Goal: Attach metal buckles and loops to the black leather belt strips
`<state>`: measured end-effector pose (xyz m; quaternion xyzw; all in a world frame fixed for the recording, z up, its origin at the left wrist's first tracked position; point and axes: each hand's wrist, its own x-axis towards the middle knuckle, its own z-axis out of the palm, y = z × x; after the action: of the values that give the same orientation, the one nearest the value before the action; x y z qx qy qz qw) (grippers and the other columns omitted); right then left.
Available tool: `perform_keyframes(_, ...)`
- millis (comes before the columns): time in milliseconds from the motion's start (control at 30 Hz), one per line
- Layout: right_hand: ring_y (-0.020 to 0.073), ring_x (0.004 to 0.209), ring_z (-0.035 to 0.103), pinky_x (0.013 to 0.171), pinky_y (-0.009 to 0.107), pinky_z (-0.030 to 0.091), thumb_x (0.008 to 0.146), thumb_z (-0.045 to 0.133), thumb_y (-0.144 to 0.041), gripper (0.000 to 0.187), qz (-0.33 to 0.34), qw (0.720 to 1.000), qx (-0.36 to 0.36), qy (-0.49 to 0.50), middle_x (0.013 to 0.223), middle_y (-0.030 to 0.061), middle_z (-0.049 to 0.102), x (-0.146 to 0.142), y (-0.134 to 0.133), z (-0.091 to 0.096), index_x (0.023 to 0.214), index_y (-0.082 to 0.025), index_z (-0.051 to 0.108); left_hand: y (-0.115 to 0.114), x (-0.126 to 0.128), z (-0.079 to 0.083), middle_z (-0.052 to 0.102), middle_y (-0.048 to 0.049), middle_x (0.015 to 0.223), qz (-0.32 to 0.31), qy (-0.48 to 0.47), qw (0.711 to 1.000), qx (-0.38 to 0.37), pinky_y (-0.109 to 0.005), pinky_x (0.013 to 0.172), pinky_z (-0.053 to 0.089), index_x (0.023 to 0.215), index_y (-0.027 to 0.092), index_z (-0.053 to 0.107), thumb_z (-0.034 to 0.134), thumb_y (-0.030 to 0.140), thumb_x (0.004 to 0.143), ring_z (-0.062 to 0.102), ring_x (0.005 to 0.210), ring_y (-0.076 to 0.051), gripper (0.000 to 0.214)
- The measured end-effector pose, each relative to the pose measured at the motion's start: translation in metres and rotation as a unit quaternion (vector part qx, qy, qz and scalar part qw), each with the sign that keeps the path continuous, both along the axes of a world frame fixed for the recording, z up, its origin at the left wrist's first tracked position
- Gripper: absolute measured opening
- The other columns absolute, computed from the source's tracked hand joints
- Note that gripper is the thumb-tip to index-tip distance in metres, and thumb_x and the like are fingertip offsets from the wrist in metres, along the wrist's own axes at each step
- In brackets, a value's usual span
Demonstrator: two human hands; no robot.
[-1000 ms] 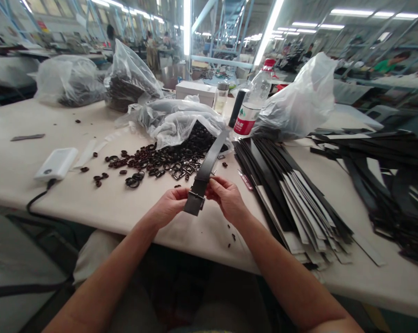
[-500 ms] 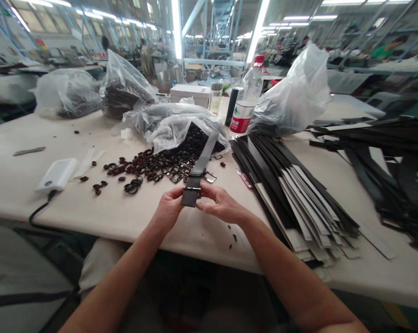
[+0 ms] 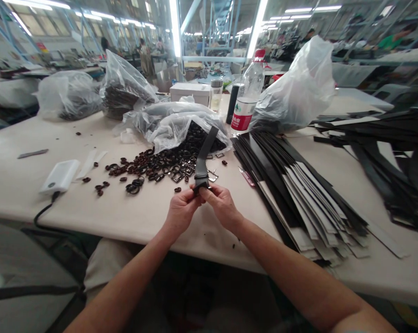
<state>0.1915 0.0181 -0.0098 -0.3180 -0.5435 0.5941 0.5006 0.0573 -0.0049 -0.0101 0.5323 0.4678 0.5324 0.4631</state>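
A black strap (image 3: 205, 153) with a metal buckle on its near end rises away from me over the table. My left hand (image 3: 181, 212) and my right hand (image 3: 220, 203) both pinch that near end, fingers closed and touching each other at the buckle. Just beyond the hands lies a spread of dark rings and metal buckles (image 3: 150, 165), spilling from an open clear plastic bag (image 3: 176, 125). A fanned stack of black straps (image 3: 292, 185) lies to the right of my right hand.
A white power bank (image 3: 59, 175) with a black cable sits at the left. A water bottle (image 3: 247, 97), a white box (image 3: 190, 91) and several filled plastic bags (image 3: 70, 92) stand at the back. More black strips (image 3: 389, 148) pile at the far right. Other people work far behind.
The hands have drawn together at the strap's near end. The strap's short tail below the buckle is now hidden in the fingers, and the strap stands more upright.
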Motion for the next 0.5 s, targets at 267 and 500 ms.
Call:
perform_keyframes(267, 0.0159, 0.07, 0.062, 0.072, 0.031, 0.053, 0.085, 0.064, -0.053, 0.036, -0.046, 0.998, 0.041, -0.02, 0.077, 0.0028, 0.067, 0.001, 0.006, 0.004, 0.085, -0.018, 0.068, 0.007, -0.015, 0.006, 0.068, -0.0029, 0.07, -0.05, 0.059, 0.997, -0.023, -0.026, 0.064, 0.047, 0.074, 0.016, 0.073, 0.073, 0.039, 0.075, 0.059, 0.065, -0.014, 0.022)
perform_keyframes(500, 0.0149, 0.063, 0.067, 0.056, 0.026, 0.054, 0.078, 0.065, -0.068, 0.051, -0.068, 0.998, 0.001, -0.016, 0.079, 0.0039, 0.07, 0.012, 0.015, 0.01, 0.09, -0.018, 0.06, 0.025, -0.083, 0.023, 0.069, -0.0025, 0.068, 0.061, 0.092, 0.993, -0.05, -0.025, 0.06, 0.048, 0.073, 0.016, 0.071, 0.081, 0.044, 0.064, 0.06, 0.061, -0.013, 0.031)
